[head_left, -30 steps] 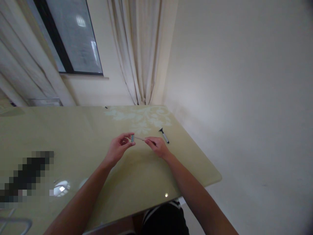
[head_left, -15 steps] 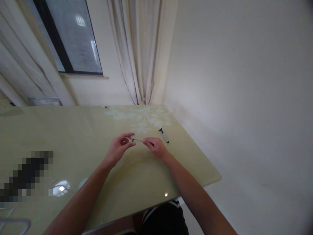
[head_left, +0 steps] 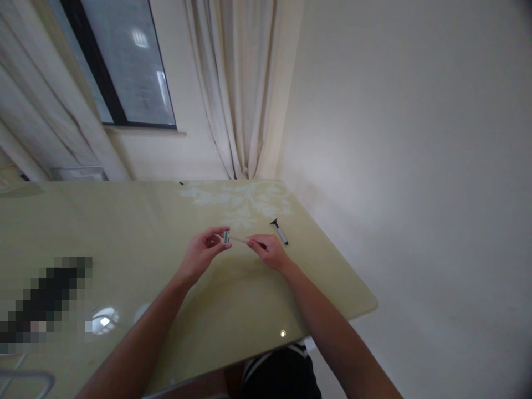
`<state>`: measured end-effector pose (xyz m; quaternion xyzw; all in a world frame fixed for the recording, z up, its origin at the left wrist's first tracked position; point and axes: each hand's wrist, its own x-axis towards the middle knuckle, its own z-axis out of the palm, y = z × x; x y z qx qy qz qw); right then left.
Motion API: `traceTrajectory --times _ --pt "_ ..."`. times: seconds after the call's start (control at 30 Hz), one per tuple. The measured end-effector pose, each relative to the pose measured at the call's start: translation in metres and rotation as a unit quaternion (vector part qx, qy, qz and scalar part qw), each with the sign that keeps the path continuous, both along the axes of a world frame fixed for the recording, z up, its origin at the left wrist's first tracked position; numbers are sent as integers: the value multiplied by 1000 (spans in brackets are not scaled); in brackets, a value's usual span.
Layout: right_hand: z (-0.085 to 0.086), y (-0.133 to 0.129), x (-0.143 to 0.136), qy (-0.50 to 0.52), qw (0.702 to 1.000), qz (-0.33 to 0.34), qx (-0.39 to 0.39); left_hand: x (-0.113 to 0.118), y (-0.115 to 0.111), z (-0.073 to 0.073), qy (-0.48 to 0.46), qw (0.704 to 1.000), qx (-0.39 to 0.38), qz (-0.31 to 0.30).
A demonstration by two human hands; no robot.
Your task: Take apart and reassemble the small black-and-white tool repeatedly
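Between the thumb and fingers of my left hand (head_left: 204,247) is a small green and white piece (head_left: 226,236), held upright above the table. My right hand (head_left: 268,249) pinches a thin pale stick (head_left: 238,239), whose far end points left at the small piece. Whether the tip touches the piece is too small to tell. Just beyond my right hand, a razor (head_left: 280,231) with a black head and a grey handle lies on the table.
The pale green glass-topped table (head_left: 332,277) has its right edge beside a white wall. A tiny dark object (head_left: 181,183) lies near the back edge. Curtains (head_left: 245,111) hang behind. A blurred dark shape (head_left: 50,293) is at the left.
My right hand has drawn slightly to the right with the stick. The green and white piece now shows its flat side more clearly in my left hand.
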<state>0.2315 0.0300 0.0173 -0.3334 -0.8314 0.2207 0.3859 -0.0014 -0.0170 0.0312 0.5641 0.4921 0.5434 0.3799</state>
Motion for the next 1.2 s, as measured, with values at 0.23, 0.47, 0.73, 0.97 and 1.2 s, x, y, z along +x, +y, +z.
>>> traceTrajectory --times 0.23,0.47,0.73,0.97,1.2 --pt "1 -1 -3 14 999 -22 18 1 0 -3 4 1000 10 -2" --pt "5 -4 -2 -10 999 33 13 1 1 -3 -6 1000 10 -3" --pt "3 0 2 -18 999 -30 22 1 -2 -1 5 1000 7 2" --pt "9 -6 -5 -26 999 -23 22 3 -2 -2 17 1000 2 -2" --pt "10 -6 -2 -47 998 -22 26 0 -1 -6 3 1000 2 1"
